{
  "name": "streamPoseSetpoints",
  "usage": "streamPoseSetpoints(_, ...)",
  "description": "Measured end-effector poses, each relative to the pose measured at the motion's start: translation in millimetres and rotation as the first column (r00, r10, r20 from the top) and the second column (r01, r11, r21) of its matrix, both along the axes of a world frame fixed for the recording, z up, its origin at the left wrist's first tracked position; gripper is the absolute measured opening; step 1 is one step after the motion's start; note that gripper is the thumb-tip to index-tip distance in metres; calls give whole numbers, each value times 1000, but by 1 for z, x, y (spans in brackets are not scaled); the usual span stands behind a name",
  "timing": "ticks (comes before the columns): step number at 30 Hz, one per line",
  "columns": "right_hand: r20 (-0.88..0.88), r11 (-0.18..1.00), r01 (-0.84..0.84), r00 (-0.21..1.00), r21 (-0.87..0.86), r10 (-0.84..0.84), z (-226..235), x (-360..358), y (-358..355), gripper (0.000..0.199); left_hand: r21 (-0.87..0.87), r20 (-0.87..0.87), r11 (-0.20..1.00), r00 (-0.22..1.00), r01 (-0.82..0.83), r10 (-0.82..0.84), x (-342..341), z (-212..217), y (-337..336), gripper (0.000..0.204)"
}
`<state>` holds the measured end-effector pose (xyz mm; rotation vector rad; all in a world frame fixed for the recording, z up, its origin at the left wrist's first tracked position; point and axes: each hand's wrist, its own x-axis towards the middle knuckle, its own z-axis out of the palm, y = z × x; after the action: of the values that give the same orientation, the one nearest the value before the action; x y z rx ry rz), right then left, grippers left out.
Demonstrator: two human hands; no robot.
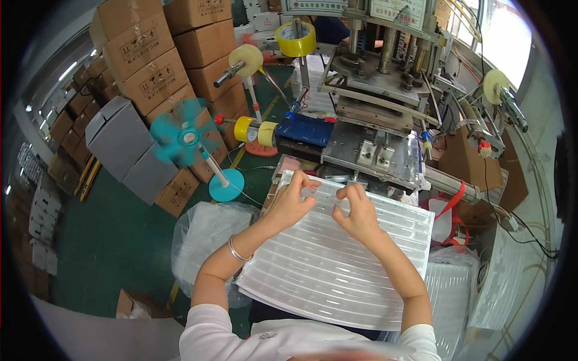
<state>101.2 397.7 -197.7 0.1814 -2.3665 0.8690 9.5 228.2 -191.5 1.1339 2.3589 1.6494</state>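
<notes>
Lying right in front of the machine (367, 147), the white ridged sheet (331, 271) is under both hands, likely so they can reach all of it. Its far edge is close to the metal parts. The left hand (295, 201) is curled, with a small gap between thumb and fingers; something pale is near the tips, but I cannot tell if it is held. The right hand (359, 218) is about half open, thumb apart from bent fingers, and nothing shows in it.
</notes>
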Motion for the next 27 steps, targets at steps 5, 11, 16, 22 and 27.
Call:
streamPoseSetpoints(5, 127, 843, -116, 969, -525, 212, 0, -5, 34, 19, 2, -95, 996, 991, -93, 93, -11, -16, 0, 28)
streamPoseSetpoints(11, 191, 629, -33, 939, -777, 286, 18, 8, 59, 16, 15, -323, 989, 936, -147, 144, -13, -7, 24, 30)
streamPoseSetpoints(16, 170, 708, 83, 984, -701, 52, 14, 25, 91, 15, 15, -525, 983, 835, -185, 165, -25, 14, 86, 31)
streamPoseSetpoints(22, 47, 896, 188, 982, -403, -185, 37, 21, 107, 30, -226, -726, 892, 678, -392, 114, -65, 51, 157, 34)
streamPoseSetpoints(27, -260, 938, 347, 905, -10, -338, 44, -20, 111, 25, -119, -646, 979, 762, -163, 48, -50, 44, 149, 26)
